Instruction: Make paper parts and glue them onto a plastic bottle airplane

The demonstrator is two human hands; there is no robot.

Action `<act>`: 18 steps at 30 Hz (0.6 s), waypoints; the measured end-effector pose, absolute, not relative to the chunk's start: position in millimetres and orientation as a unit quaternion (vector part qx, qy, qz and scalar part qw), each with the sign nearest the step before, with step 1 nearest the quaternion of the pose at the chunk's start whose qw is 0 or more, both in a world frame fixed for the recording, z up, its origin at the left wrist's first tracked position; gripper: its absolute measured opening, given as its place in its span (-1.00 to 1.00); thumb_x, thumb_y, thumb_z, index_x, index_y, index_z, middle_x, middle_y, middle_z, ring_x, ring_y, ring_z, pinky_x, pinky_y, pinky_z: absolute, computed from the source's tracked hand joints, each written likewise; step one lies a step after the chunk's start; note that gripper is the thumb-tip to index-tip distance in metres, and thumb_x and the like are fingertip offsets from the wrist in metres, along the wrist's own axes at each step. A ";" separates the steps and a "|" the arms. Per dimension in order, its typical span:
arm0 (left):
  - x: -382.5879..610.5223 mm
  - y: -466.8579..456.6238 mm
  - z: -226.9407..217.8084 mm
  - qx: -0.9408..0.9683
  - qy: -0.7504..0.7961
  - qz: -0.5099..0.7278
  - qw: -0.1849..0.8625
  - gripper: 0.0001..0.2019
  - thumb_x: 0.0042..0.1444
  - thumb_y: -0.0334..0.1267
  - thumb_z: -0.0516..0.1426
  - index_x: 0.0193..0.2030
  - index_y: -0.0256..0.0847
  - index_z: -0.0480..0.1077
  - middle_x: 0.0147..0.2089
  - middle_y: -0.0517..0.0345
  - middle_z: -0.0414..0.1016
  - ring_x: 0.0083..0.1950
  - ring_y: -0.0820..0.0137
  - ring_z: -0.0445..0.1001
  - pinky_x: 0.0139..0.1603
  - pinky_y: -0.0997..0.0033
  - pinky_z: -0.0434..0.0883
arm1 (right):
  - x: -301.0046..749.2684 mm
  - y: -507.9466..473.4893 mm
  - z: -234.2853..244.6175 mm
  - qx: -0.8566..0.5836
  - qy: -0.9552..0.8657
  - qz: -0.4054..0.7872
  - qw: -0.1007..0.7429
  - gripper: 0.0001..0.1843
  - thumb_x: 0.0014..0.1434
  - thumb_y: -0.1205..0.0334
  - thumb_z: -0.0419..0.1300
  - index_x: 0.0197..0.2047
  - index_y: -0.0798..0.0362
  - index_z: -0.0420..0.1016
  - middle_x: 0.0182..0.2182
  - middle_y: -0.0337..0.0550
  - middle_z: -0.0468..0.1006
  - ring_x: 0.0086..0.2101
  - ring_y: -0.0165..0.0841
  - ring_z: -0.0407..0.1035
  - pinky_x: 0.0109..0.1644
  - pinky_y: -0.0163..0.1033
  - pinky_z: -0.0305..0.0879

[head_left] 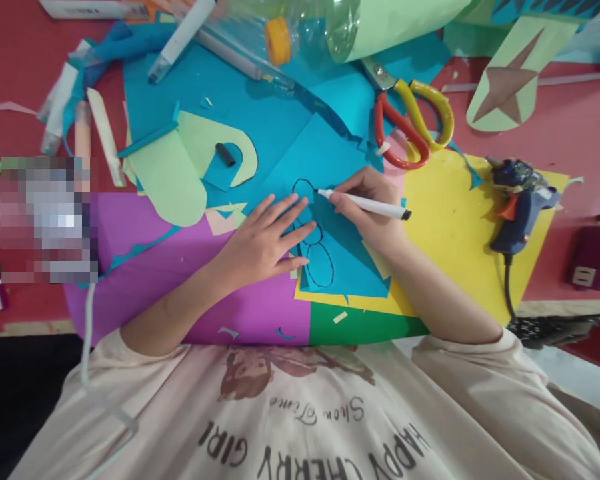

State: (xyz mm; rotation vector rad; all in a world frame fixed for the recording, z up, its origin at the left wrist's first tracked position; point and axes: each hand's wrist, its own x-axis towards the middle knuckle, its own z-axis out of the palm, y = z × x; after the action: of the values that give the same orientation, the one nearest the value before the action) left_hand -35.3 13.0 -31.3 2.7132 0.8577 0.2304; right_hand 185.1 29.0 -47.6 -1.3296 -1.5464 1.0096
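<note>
At frame centre, my right hand (383, 232) pinches the marker (367, 203) on blue paper (360, 270); my left hand (257, 245), spread wide, could smear the ink outline (333, 273) if it slides.

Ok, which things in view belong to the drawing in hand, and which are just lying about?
In use:
white marker, held by the right hand
blue sheet, under the left hand
black cap, probably the marker's

Seemingly just lying about:
scissors
glue gun
plastic bottle
brown star
</note>
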 end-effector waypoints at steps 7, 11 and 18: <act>-35.7 12.6 -31.1 0.934 0.303 0.085 0.167 -0.48 0.23 -0.05 0.11 0.28 -0.23 0.28 0.39 -0.24 0.16 0.43 -0.01 0.13 0.36 -0.20 0.17 | 185.0 29.5 -47.2 -0.531 -0.621 0.411 0.405 -0.76 0.15 0.03 0.27 -0.39 0.00 0.40 -0.59 -0.29 0.43 -0.58 -0.43 0.28 -0.54 -0.26 0.16; -35.4 12.7 -30.4 0.936 0.303 0.077 0.160 -0.48 0.24 -0.04 0.10 0.27 -0.23 0.28 0.39 -0.24 0.17 0.43 -0.01 0.13 0.35 -0.19 0.18 | 185.3 29.7 -47.0 -0.531 -0.620 0.411 0.405 -0.76 0.13 0.06 0.28 -0.42 0.00 0.38 -0.59 -0.29 0.40 -0.57 -0.44 0.24 -0.55 -0.27 0.14; -35.2 13.0 -29.1 0.930 0.309 0.079 0.181 -0.49 0.22 -0.07 0.13 0.27 -0.18 0.29 0.39 -0.20 0.17 0.44 0.01 0.12 0.37 -0.20 0.15 | 188.1 30.4 -46.6 -0.508 -0.630 0.426 0.405 -0.70 0.11 0.04 0.25 -0.52 -0.02 0.29 -0.64 -0.32 0.35 -0.61 -0.46 0.17 -0.54 -0.26 0.07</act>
State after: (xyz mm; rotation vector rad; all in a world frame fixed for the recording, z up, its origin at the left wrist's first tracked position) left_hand -35.2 13.0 -29.1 2.6265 0.8734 0.2227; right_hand 188.1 30.4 -46.6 -1.2815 -1.5889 1.0744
